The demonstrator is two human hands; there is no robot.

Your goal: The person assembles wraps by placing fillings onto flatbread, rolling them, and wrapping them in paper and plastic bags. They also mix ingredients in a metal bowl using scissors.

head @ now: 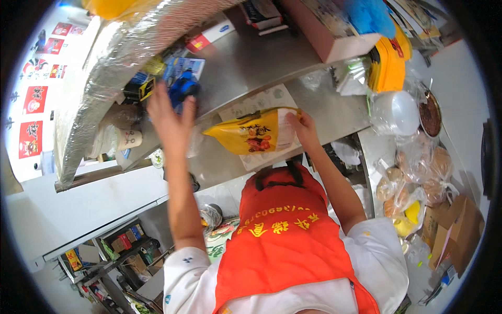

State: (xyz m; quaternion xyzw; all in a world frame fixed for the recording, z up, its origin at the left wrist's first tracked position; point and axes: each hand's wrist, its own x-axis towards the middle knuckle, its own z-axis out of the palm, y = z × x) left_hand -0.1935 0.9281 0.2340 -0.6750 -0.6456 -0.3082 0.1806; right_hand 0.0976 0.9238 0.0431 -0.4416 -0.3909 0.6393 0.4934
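A yellow printed packaging bag (245,133) with dark lettering and a food picture is gripped at its upper right by my right hand (302,127). Against the bag's right part lies a white paper slip (285,129) bearing small writing, under my fingers. Behind the bag, a pale patterned sheet (270,96) rests on the steel counter (333,104). My left hand (170,114), somewhat blurred, reaches to the shelf with thumb and fingers spread. Nearest to it is a blue handheld object (183,86) whose exact kind is unclear; whether my thumb touches it cannot be told.
A raised steel shelf (243,59) carries a pink box (333,43) and a tissue pack (211,33). Plastic-wrapped edging (102,78) borders the left. Yellow bags (388,66), white plastic bowls (396,112), bagged food (415,176) and a cardboard box (457,231) occupy the right.
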